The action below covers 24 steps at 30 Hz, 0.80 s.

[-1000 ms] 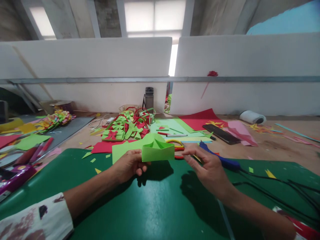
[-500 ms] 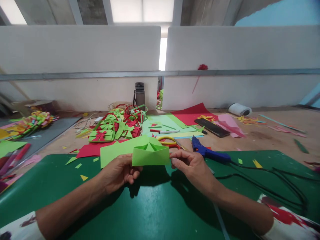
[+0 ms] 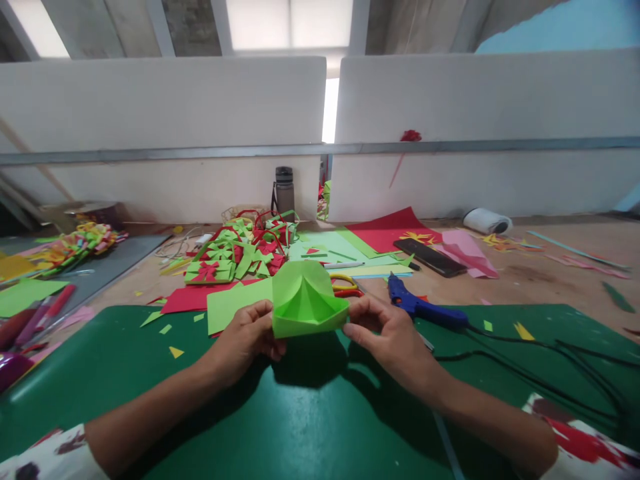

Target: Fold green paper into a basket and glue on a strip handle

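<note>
A folded bright green paper [image 3: 309, 313] is held up above the green mat, its front pocket gaping and creases fanning up to a rounded back flap. My left hand [image 3: 253, 337] pinches its left edge, thumb and fingers closed on the paper. At the right corner, the fingertips of my right hand [image 3: 387, 330] are closed on the other end. Behind it lie a flat light green sheet [image 3: 227, 308] and red paper [image 3: 187, 300]. Scissors with yellow and red handles [image 3: 345, 287] are partly hidden by the folded paper.
A blue glue gun [image 3: 425, 308] with a black cord rests right of my right hand. Further back are a phone [image 3: 430, 258], a heap of green and red paper pieces [image 3: 235, 250] and a bottle [image 3: 285, 193]. Paper scraps dot the green mat [image 3: 310, 427].
The folded paper has tipped so that its pocket shows wider open and its back flap stands taller. Both hands still hold its ends. The view has shifted slightly.
</note>
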### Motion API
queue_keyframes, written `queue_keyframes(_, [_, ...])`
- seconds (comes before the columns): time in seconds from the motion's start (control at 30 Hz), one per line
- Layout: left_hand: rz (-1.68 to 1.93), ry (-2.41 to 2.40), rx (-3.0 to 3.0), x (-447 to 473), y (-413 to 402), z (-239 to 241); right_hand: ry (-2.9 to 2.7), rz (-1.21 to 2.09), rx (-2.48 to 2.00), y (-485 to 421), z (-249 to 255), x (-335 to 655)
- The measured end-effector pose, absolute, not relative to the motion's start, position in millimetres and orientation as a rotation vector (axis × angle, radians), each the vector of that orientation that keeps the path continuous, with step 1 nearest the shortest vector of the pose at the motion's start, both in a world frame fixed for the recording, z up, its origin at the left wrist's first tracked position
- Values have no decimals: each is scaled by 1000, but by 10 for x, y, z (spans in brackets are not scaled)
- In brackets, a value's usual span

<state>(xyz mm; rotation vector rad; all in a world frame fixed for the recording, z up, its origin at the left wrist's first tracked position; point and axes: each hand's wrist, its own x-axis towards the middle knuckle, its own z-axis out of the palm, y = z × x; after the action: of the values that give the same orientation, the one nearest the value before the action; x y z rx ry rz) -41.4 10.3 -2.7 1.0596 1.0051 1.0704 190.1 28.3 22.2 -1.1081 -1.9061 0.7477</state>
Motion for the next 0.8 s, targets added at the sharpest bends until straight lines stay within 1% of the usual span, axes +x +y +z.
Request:
queue_keyframes(0.13, [1152, 1113, 1227, -400, 66, 4, -2088, -28, -713, 278, 176, 1959])
queue_keyframes(0.17, [1159, 1116, 1237, -389, 52, 14, -2143, -171, -613, 265, 172, 1967])
queue_keyframes(0.23, [1168, 1109, 1237, -362, 25, 28, -2248, -350, -503, 228, 174, 1972])
queue_keyframes(0.37, [1160, 1129, 1267, -327, -17, 19, -2346, -448, -455, 168, 175, 1959])
queue_keyframes(0.63, [1015, 953, 1127, -360, 28, -19, -2395, -459, -409, 104, 136, 1945])
queue_keyframes(0.8, [1018, 890, 1045, -337, 38, -3, -2433, -511, -363, 11, 138, 1899])
